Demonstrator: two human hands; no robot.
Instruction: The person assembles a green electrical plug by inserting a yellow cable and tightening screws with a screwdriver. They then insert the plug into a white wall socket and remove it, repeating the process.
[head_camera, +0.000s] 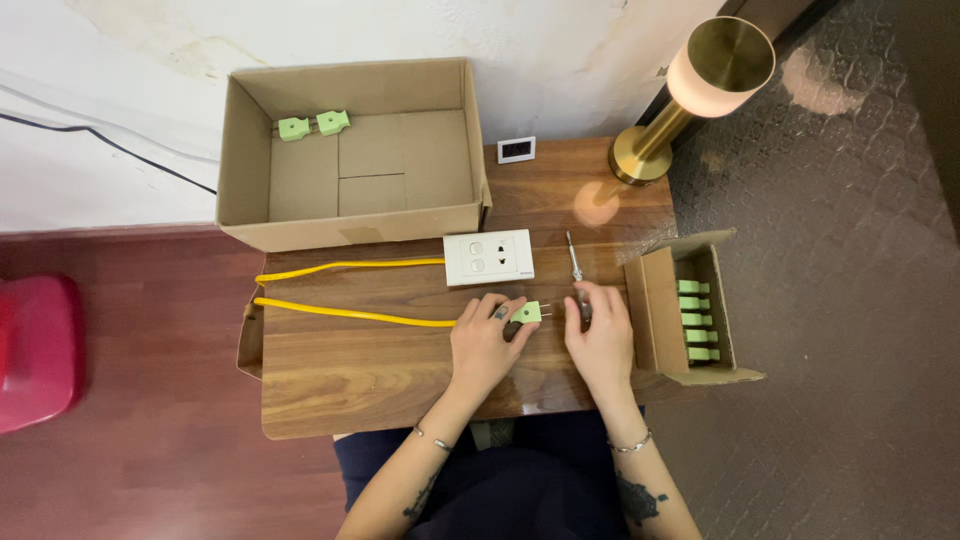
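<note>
In the big carton (352, 150), 2 green plugs (313, 125); left hand (485, 340) pinches another plug (527, 312), right hand (600, 335) grips a screwdriver (576, 272).

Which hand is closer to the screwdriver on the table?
Right. The right hand touches the screwdriver at its handle; the left hand sits farther left, pinching the green plug.

The screwdriver's (576, 270) handle disappears under the right hand (601, 340). The left hand (483, 343) covers where the yellow cable (350, 313) meets the green plug (527, 312). The red object (35, 350) is cut off at the frame's left edge. The small display's (516, 149) face is too small to make out.
</note>
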